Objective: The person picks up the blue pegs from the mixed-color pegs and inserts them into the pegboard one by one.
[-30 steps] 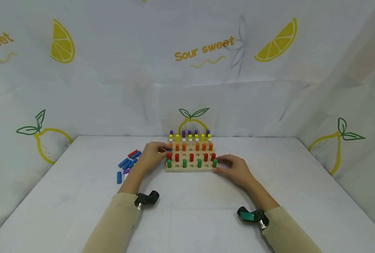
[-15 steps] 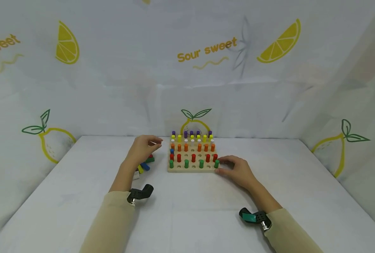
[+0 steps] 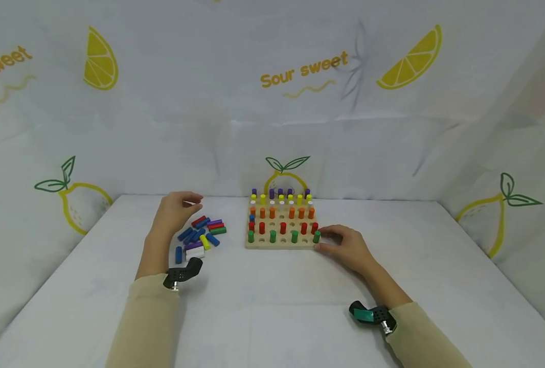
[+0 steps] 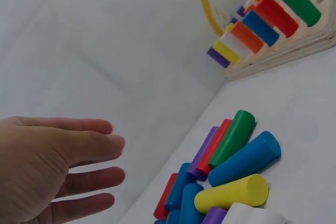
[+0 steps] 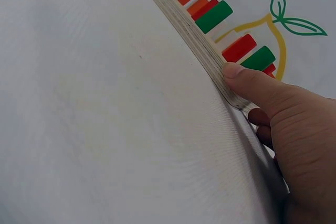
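Note:
A wooden pegboard (image 3: pixel 281 246) carries rows of upright pegs: green in front, then red, a single blue peg (image 4: pixel 261 28) at the left end, orange, white, yellow and purple behind. My right hand (image 3: pixel 346 245) holds the board's front right corner, thumb on its front edge and the other fingers at the side (image 5: pixel 299 119). To the left of the board, my left hand (image 3: pixel 173 212) hovers beside the loose pegs with nothing in it, its fingers relaxed and nearly straight in the left wrist view (image 4: pixel 58 166).
Loose pegs lie in a pile left of the board: several blue ones, a green peg (image 4: pixel 233 139), a yellow peg (image 4: pixel 231 192), red, purple and white (image 3: pixel 195 253). A blue peg (image 3: pixel 178 255) lies slightly apart. A white cloth backdrop (image 3: pixel 185 143) with lemon prints rises behind the table.
My left hand has let go of the blue peg, which now stands at the board's left end, and has moved left past the loose pegs. My right hand stays at the board's corner.

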`<state>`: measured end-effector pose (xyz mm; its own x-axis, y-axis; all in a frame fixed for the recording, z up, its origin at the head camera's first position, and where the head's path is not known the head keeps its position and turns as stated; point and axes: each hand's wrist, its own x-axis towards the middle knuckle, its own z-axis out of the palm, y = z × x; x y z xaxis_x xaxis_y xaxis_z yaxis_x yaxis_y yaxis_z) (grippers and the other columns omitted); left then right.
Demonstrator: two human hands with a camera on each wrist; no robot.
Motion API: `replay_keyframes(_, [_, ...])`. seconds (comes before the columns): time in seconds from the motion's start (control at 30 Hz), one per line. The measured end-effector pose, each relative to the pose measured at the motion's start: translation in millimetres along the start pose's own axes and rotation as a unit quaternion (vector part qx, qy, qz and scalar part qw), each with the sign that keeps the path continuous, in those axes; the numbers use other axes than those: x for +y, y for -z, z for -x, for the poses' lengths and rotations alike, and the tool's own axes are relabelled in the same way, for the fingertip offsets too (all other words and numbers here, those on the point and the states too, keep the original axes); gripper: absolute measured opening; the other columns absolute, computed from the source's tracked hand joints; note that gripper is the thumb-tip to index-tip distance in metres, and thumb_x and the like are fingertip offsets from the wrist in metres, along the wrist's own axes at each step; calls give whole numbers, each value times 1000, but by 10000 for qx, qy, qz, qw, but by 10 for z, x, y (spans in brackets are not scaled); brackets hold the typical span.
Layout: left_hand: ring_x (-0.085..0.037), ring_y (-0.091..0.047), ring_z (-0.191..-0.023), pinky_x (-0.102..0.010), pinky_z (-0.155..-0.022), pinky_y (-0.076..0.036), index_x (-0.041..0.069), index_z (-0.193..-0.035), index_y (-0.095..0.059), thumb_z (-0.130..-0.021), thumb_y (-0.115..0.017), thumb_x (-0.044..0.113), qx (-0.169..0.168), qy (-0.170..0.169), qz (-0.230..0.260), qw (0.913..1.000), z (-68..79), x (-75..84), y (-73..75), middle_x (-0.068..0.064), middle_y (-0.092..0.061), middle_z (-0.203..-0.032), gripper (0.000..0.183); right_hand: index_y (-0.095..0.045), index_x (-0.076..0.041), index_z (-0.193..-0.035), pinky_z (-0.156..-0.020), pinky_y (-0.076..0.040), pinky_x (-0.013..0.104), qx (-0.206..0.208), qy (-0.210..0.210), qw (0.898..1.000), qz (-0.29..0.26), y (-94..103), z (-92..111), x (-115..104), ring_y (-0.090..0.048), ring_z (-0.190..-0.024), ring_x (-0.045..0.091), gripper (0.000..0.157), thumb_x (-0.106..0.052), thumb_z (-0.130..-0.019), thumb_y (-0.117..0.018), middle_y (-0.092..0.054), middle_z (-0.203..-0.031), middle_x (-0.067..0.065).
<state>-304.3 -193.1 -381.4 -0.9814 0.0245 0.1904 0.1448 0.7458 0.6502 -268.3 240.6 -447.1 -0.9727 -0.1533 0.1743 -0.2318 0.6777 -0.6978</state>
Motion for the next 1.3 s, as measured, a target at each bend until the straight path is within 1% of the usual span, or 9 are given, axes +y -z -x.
replay_keyframes(0.1, [-39,-63,-119,-54,-102,-53,5,-128,-66,-101,-62,18,-82,34,-23,10000,-5,-21,4,-20,-68,-127,31,-69,-8,-126,-113,-43,55,-7,-14,10000,13,4,0,12,-58,-131,34,49,-32,-85,-82,-69,-130,12])
replay_keyframes(0.23, [-38,-65,-116,-54,-102,-53,3,-127,-67,-100,-62,15,-281,55,-50,9996,-16,-41,-19,-20,-69,-125,30,-69,-9,-126,-113,-44,55,9,-5,10000,9,1,-3,21,-58,-130,34,49,-32,-85,-82,-69,-130,12])
replay_keyframes(0.4, [-34,-70,-103,-53,-101,-53,2,-125,-69,-99,-63,13,-536,74,-104,9985,-19,-67,-47,-20,-70,-123,29,-69,-9,-125,-113,-44,55,24,0,10000,-11,-7,-7,20,-58,-131,34,49,-33,-85,-82,-70,-129,12])
replay_keyframes(0.5, [-32,-71,-98,-54,-100,-53,2,-123,-70,-98,-65,14,-663,108,-253,9974,-21,-72,-51,-20,-71,-122,29,-70,-9,-125,-113,-44,55,19,1,10000,-40,-8,-8,16,-58,-131,34,49,-33,-84,-83,-70,-129,12])
replay_keyframes(0.63, [-34,-69,-103,-55,-101,-51,2,-122,-71,-96,-67,14,-763,139,-457,9959,-32,-80,-71,-20,-71,-121,29,-70,-9,-125,-113,-43,55,9,11,10000,-64,-5,-10,18,-58,-131,33,49,-33,-84,-83,-70,-129,12])
replay_keyframes(0.87, [-38,-65,-113,-56,-104,-49,3,-123,-71,-96,-67,13,-814,159,-588,9948,-41,-99,-156,-21,-71,-121,29,-70,-8,-125,-113,-43,55,9,7,10000,-56,-5,-14,7,-58,-130,33,49,-33,-84,-83,-70,-129,12])
replay_keyframes(1.1, [-39,-64,-117,-56,-106,-49,4,-124,-70,-95,-67,11,-844,239,-506,9949,-36,-109,-202,-21,-70,-124,30,-70,-8,-124,-113,-43,55,-13,-11,10000,-52,-6,-14,-13,-58,-130,34,49,-32,-84,-83,-70,-129,13])
replay_keyframes(1.3, [-38,-64,-115,-56,-106,-49,4,-124,-70,-95,-66,10,-811,298,-613,9944,-61,-89,-255,-20,-70,-122,30,-70,-8,-124,-113,-43,55,20,-14,10000,-32,0,-12,-5,-58,-130,34,49,-32,-84,-83,-70,-129,12])
